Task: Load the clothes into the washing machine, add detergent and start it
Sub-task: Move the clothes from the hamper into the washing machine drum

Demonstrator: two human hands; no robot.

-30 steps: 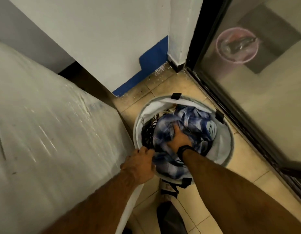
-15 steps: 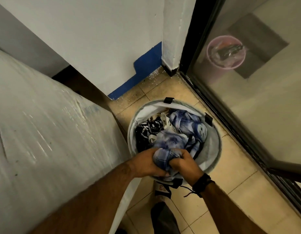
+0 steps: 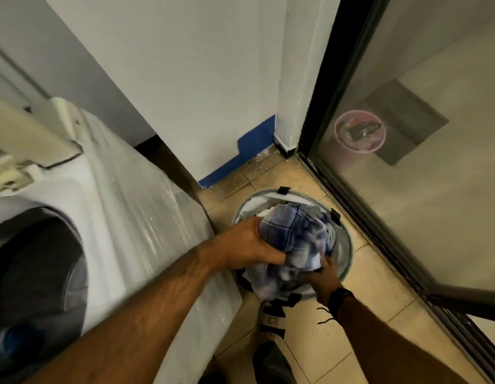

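Observation:
A round white laundry basket stands on the tiled floor, right of a white top-loading washing machine. The machine's drum opening shows at the lower left, with its lid raised. A bundle of blue plaid clothes is lifted above the basket. My left hand grips the bundle from the left. My right hand holds it from below on the right and wears a dark wristband.
A white wall with a blue base strip runs behind the basket. A dark-framed glass door closes off the right side, with a pink bucket behind it. My shoe rests on the tiles below the basket.
Both hands have gathered the plaid clothes and raised them out of the basket. The view has swung left, bringing the machine's drum opening and lid into sight.

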